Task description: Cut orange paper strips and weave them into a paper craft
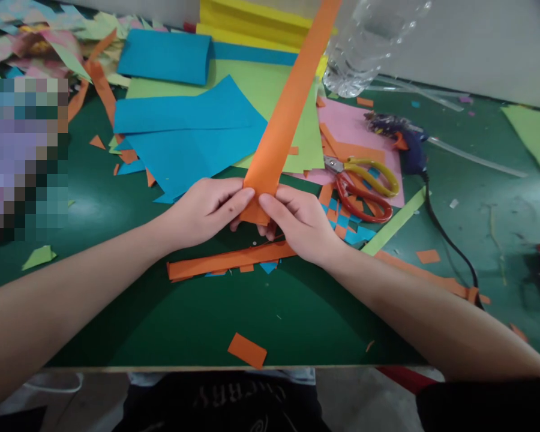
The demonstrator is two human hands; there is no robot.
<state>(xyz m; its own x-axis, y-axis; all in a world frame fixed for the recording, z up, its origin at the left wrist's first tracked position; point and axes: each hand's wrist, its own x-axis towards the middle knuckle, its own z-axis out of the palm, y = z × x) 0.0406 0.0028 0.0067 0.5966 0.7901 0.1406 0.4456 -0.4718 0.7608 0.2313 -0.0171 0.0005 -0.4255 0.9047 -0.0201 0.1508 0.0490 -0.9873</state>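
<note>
A long orange paper strip [284,123] is pinched at its near end by both hands, while its far end rises away past the top of the view. My left hand [216,207] grips the left edge, thumb on top and fingers underneath. On the right edge, my right hand [299,219] holds it the same way. Just below the hands lies a folded orange strip [225,261] with blue bits under it. Blue paper sheets [184,144] and a light green sheet [306,144] lie beyond the hands. Scissors [364,186] with yellow and red handles rest to the right.
A glue gun [411,144] with a black cord [452,234] lies at the right. Behind stand a clear plastic bottle [364,48] and folded yellow paper [256,24]. Paper scraps [54,39] pile up at the back left. A small orange piece [247,350] lies near the table's front edge.
</note>
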